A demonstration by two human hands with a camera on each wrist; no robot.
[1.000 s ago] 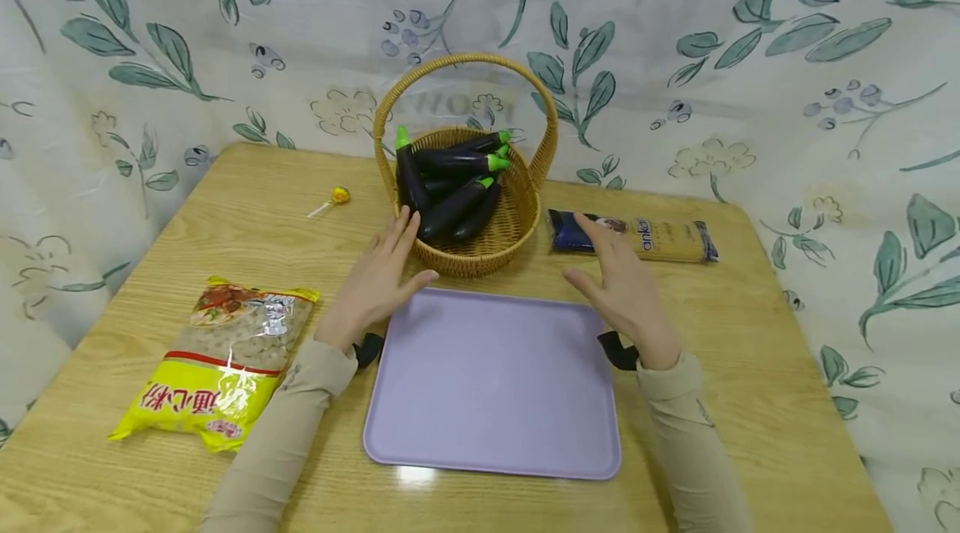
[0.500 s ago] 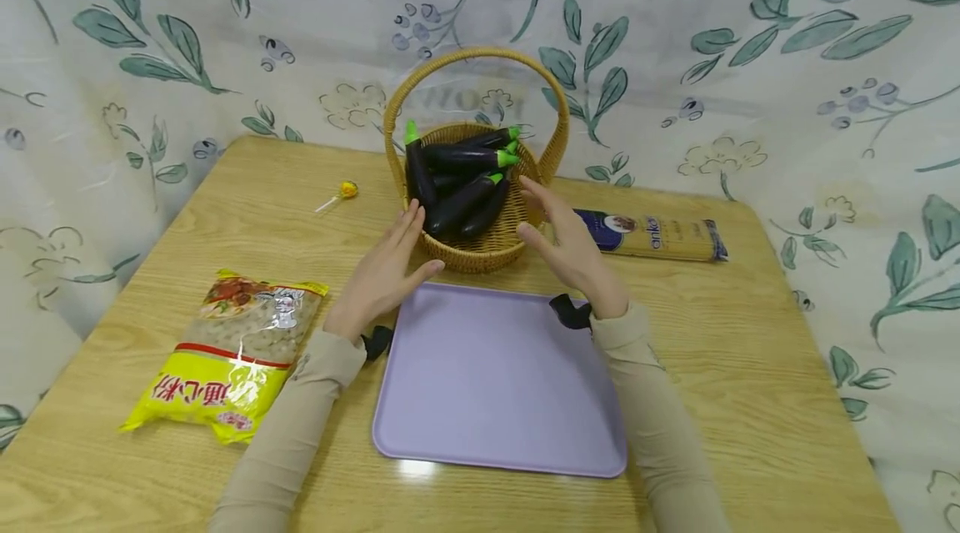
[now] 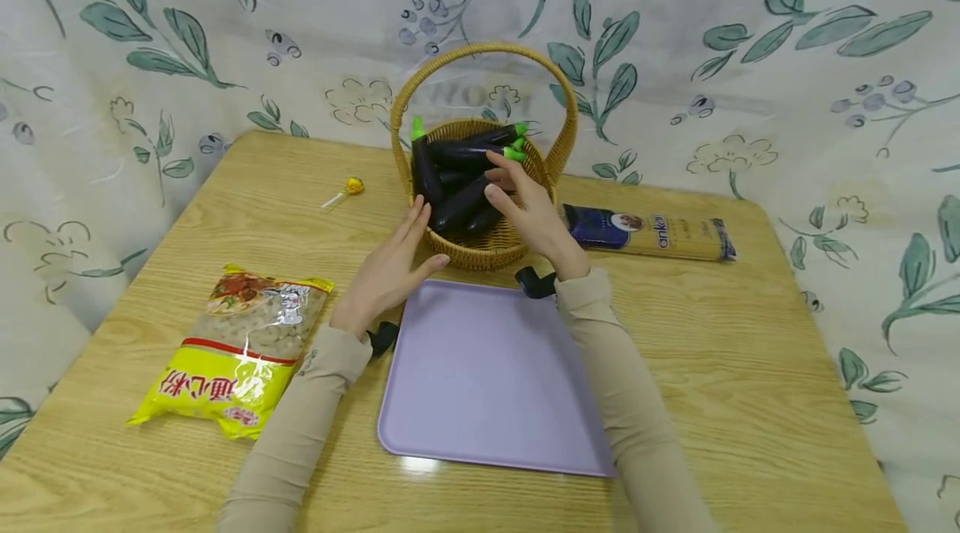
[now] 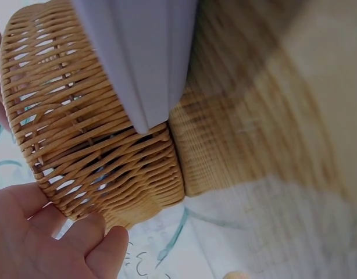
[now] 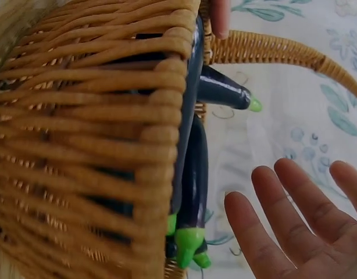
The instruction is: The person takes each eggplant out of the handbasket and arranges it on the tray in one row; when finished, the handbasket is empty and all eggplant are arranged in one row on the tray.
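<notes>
Head view: left of the wicker basket on the worktop, a lollipop and, farther forward, a macaroni bag; right of it, a spaghetti packet; before it, a lilac tray, partly hidden by the right sleeve. Inside the basket, a heap of eggplants, just under the right hand's fingers. Right hand reaching over the basket's front-right rim, fingers apart, loosely bent. Left hand against the basket's front-left side, fingers extended, close together, touching wicker, thumb apart.
</notes>
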